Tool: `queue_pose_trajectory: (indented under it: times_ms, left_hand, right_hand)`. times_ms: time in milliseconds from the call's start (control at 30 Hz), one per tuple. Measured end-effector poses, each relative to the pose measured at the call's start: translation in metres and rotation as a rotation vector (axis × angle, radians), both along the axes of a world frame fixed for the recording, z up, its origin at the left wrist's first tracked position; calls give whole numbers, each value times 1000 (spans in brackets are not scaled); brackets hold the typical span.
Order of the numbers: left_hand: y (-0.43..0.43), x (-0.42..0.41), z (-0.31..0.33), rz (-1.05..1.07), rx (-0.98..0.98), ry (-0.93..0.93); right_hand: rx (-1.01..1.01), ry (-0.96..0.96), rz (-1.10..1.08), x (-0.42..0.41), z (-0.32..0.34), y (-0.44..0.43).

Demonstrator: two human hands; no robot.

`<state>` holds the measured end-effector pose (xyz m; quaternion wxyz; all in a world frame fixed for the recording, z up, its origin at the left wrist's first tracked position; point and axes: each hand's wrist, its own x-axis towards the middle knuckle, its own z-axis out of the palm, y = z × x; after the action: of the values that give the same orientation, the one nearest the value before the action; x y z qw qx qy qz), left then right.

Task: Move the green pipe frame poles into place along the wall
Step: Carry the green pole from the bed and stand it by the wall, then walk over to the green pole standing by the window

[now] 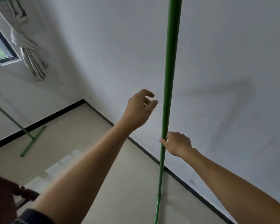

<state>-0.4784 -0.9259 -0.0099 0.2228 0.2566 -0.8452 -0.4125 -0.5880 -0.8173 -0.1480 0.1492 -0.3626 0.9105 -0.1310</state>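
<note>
A tall green pole (169,75) stands upright close to the white wall (217,46), running from the top of the view down to the floor. My right hand (176,143) grips it about halfway down, fingers wrapped round it. My left hand (141,109) hovers just left of the pole, higher up, fingers curled and apart, not touching it. A second green pole with a cross foot (33,141) stands at the far left by the other wall.
A black skirting board (136,143) runs along both walls above the beige floor. A knotted striped curtain (28,50) hangs beside a window (0,49) at upper left. A dark wooden chair (14,196) sits at lower left. White sheets (61,165) lie on the floor.
</note>
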Motion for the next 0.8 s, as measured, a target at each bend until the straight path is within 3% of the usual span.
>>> queue_pose_trajectory:
  times_ms: [233,367,600,800]
  left_hand:
    - [-43,199,-81,136,243,-201]
    - [-55,323,-129,301,420,-248]
    - [-57,483,-182,652,679,-193]
    - [-80,534,-210,944,800,-65]
  right_hand:
    - [-244,-476,20,106,-40,4]
    - [-286,-667,2,176,-49,-10]
    - [-252,-810,51,265,-63,-58]
    - [-223,-832,132,292,-63,-134]
